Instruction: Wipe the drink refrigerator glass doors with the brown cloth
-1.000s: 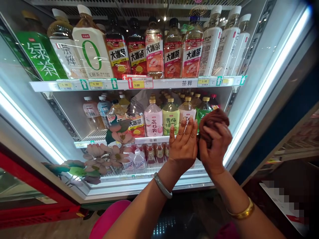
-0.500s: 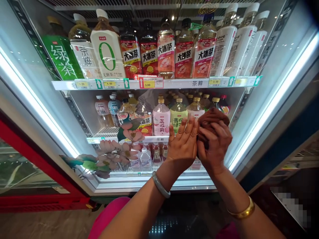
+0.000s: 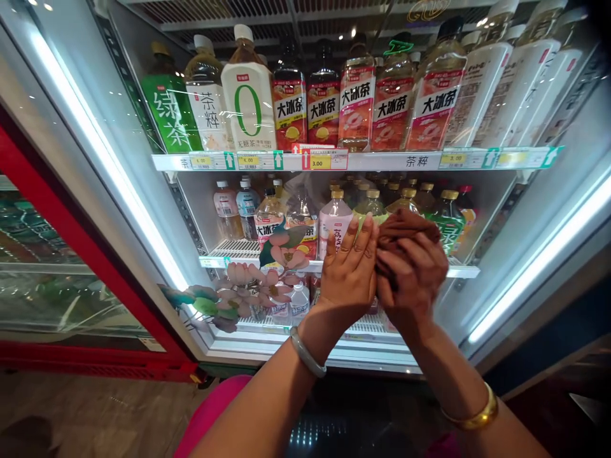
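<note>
Since the flat, seemingly empty left hand (image 3: 351, 272) neared the pink bottle (image 3: 334, 217), cloth (image 3: 408, 225) gripped by curled right hand (image 3: 413, 273) presumably meets fresh area.

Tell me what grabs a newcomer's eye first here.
First, right of centre, the right hand gripping a bunched brown cloth, with the left hand held flat close beside it. Next, the big bottle with a green zero, left of centre on the upper shelf. Then the pink flowers, to the left of the left hand.
</note>
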Demonstrator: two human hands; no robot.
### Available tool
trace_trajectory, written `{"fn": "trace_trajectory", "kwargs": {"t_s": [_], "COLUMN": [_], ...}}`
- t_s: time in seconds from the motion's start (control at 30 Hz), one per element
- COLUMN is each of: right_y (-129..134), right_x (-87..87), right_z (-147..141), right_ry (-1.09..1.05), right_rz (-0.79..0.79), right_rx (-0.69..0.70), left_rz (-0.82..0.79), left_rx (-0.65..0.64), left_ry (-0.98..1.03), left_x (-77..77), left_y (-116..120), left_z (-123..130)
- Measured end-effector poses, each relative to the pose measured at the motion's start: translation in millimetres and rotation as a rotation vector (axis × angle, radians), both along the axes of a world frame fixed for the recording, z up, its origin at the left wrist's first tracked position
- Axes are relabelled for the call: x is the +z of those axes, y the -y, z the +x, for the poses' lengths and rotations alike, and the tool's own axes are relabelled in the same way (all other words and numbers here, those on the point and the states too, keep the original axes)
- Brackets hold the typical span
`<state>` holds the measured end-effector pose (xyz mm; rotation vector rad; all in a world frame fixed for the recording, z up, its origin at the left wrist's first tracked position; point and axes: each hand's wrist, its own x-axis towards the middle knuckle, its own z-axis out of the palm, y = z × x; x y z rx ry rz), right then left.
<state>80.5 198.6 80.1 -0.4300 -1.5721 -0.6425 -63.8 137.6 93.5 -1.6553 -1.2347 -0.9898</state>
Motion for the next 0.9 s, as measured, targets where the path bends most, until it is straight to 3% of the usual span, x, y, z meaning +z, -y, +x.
{"fn": "trace_trajectory", "kwargs": {"t_s": [0.1, 0.2, 0.3, 0.5, 0.63, 0.77, 0.9], "right_y": [-2.9, -14.5, -13.2, 17.4, 11.2, -4.5, 9.6], "right_x": [5.2, 18.6, 24.9, 4.3, 10.9, 27.9, 19.8], "right_z": [3.4, 19.4, 12.3, -51.0, -41.8, -22.2, -48.2], "right_ry": [0.063, -0.122, -0.316, -0.043, 0.052, -0.165, -0.203], "right_rz": [0.059, 0.035, -0.047, 0.054, 0.082, 0.039, -0.004], "right_rx": [0.037, 0.028, -0.014, 0.044, 0.077, 0.043, 0.024], "left_rz": [0.006, 0.039, 0.056, 0.051, 0.028, 0.031, 0.019], "left_rx": [-0.026, -0.010, 0.009, 0.004, 0.027, 0.049, 0.040], "left_ry": [0.002, 0.037, 0.059, 0.041, 0.027, 0.060, 0.054], "left_x": [-1.5, -0.9, 0.9, 0.5, 0.2, 2.3, 1.9], "left_y": [3.7, 8.0, 12.1, 19.2, 25.2, 30.9, 33.5], "left_z": [-9.0, -19.0, -29.5, -46.5, -56.7, -65.8, -72.1]}}
